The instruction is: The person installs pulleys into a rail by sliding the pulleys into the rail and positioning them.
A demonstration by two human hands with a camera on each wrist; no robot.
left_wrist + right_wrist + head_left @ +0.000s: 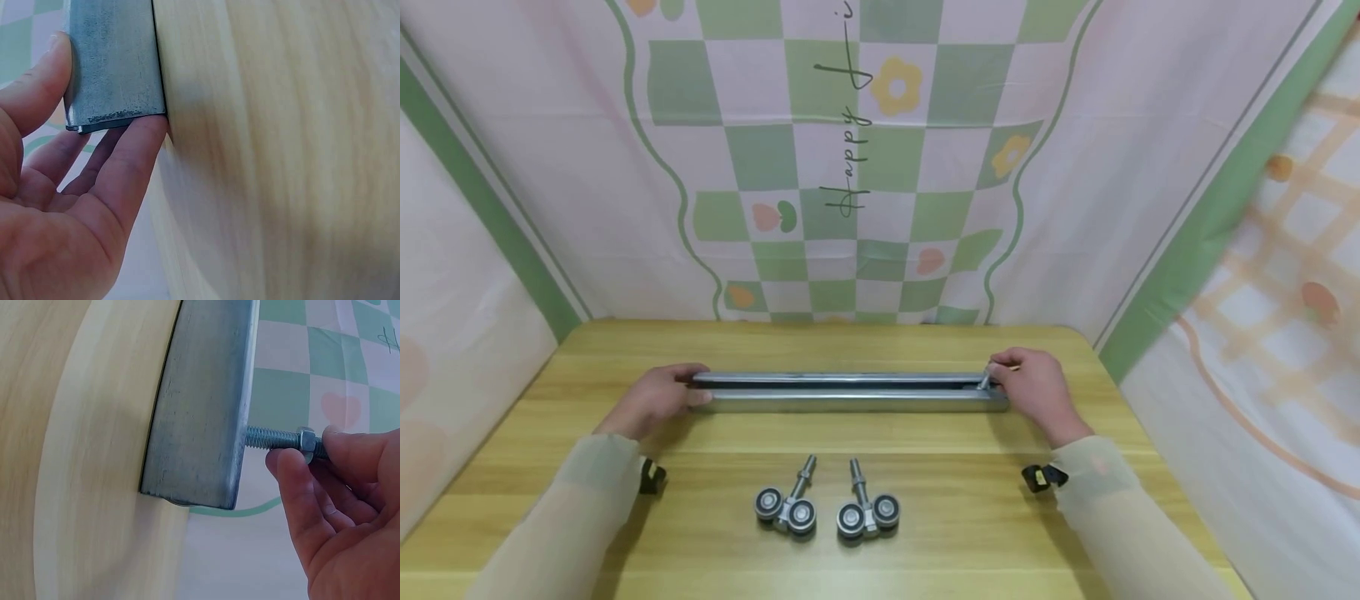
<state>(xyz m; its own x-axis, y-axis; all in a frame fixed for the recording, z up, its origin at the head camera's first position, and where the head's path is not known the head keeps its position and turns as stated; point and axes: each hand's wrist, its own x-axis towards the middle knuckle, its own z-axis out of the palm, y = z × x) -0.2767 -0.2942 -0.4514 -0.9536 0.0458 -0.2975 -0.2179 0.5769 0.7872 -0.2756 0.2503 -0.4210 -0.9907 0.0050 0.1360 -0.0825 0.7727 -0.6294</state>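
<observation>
A metal channel rail (850, 402) lies lengthwise on the wooden table, its slot facing up. My left hand (658, 394) holds the rail's left end, with the thumb against one edge and fingers around the end. At the right end, my right hand (1036, 385) pinches a threaded bolt (275, 437) with a nut on it between thumb and fingers. That bolt stands up out of the slot; whatever it joins inside the rail is mostly hidden. Nearer me, two roller trolleys lie apart on the table, a left trolley (786, 511) and a right trolley (868, 515), each with wheels and a threaded bolt.
Behind the wooden table (850, 350) hangs a green and white checked cloth (895, 150). More cloth borders the left and right sides. Small black devices, a left one (652, 477) and a right one (1043, 477), sit at my wrists.
</observation>
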